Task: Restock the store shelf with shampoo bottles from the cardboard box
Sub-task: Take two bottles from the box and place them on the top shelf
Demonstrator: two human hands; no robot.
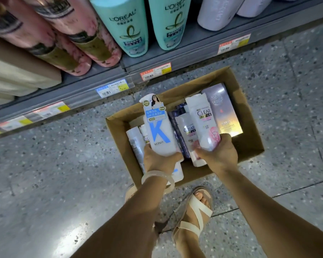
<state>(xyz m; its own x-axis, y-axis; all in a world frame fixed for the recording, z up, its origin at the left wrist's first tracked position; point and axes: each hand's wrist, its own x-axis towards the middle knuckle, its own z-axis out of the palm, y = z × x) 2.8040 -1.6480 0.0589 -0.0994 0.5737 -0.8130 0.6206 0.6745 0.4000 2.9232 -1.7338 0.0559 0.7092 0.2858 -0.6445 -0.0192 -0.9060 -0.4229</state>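
The speckled terrazzo floor [45,174] fills most of the aisle, grey and glossy with lamp glare, and the grey store shelf [175,53] runs along its far side with price tags [155,71] clipped to its lip. On that shelf stand two teal L'Oréal bottles [125,25], pink bottles [78,34] to their left and pale lilac ones [218,12] to their right. The cardboard box [250,138] sits on the floor just in front of the shelf, flaps open, with more bottles and a lilac carton [224,110] lying inside.

The person stands over the box, one sandalled foot [194,211] near its edge. The left hand [157,161], a pale bangle [157,178] on the wrist, has its fingers wrapped round the base of a white KONO bottle [158,131], cap pointing toward the shelf. The right hand [218,155] holds a white CLEAR shampoo bottle [203,123] the same way, fingers closed round its lower end.

Both grips sit low on tall, smooth bottles, so I would lift straight up clear of the box wall before swinging toward the shelf. Set each one upright, label outward, beside its own brand; I see no KONO or CLEAR facing from here.
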